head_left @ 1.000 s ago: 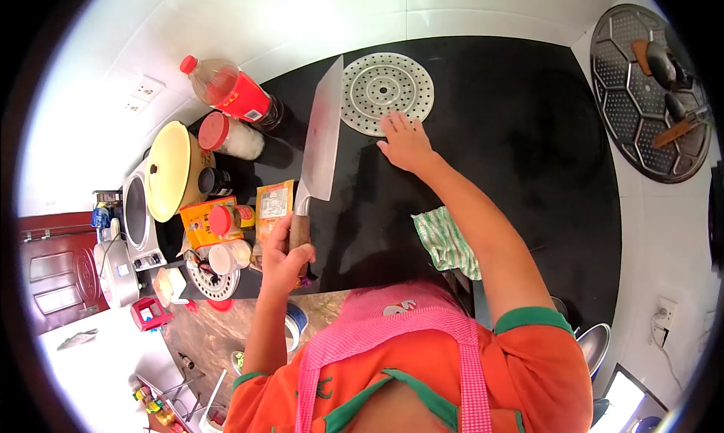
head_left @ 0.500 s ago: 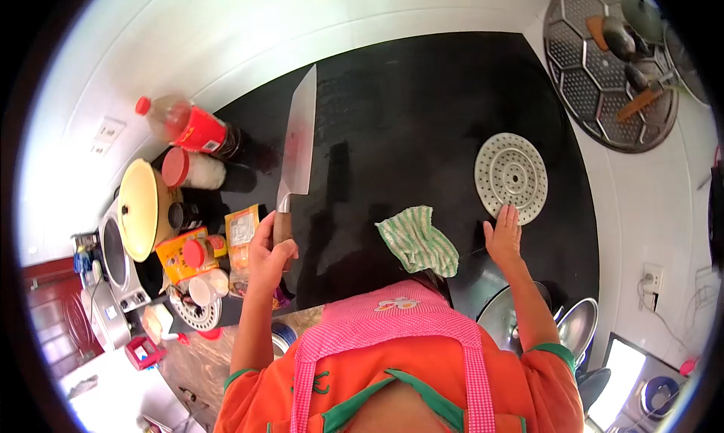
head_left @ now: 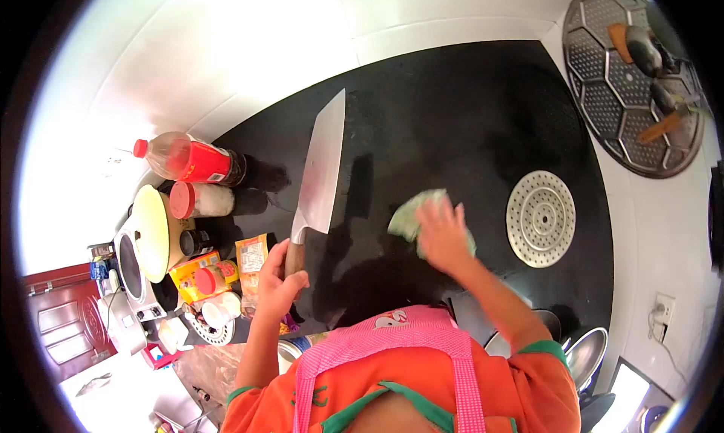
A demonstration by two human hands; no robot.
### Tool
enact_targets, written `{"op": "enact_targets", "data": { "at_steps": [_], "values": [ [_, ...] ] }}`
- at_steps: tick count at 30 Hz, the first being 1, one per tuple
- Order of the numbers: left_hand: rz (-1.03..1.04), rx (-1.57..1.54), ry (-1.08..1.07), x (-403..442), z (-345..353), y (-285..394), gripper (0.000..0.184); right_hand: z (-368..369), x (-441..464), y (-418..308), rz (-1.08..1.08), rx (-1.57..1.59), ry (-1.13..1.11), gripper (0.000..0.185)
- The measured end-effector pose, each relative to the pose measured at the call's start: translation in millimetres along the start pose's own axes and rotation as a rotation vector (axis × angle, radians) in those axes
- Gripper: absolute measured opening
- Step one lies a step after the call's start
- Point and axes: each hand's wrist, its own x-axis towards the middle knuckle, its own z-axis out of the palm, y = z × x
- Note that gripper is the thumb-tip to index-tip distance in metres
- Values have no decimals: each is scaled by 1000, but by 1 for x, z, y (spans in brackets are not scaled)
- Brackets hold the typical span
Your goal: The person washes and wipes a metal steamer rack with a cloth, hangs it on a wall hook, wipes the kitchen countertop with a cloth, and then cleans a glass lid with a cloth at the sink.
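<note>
My left hand (head_left: 277,286) is closed around the wooden handle (head_left: 296,258) of a cleaver (head_left: 321,165). Its broad blade points away from me over the black counter. A green-and-white cloth (head_left: 407,216) lies bunched on the counter in front of my body. My right hand (head_left: 445,237) is on top of the cloth, gripping it, with the fingers slightly blurred and covering its middle. To the right of that hand, a round perforated metal steamer plate (head_left: 541,219) lies flat on the counter.
At the left stand a soy-sauce-coloured bottle (head_left: 192,160), a red-lidded jar (head_left: 202,200), a yellow lid (head_left: 151,233) and several seasoning packets. Metal pans (head_left: 587,357) sit by my right elbow. A large perforated disc (head_left: 630,86) with ladles leans at the right wall.
My right hand has left the steamer plate and moved left onto the cloth, which has shifted forward on the counter. My left hand still holds the cleaver. The camera view has shifted.
</note>
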Motion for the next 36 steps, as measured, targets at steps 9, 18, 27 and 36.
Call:
{"op": "enact_targets", "data": {
  "at_steps": [9,18,27,36],
  "values": [
    [-63,-79,76,21,-14,-3,58,-12,263,158,558,-247,410,50],
    [-35,-8,140,60,-15,-3,60,-4,215,-114,-617,353,245,38],
    [-45,14,174,38,-41,-19,58,-11,130,71,-15,-312,252,44],
    [52,6,340,7,-66,17,60,2,276,68,69,-427,315,23]
  ]
}}
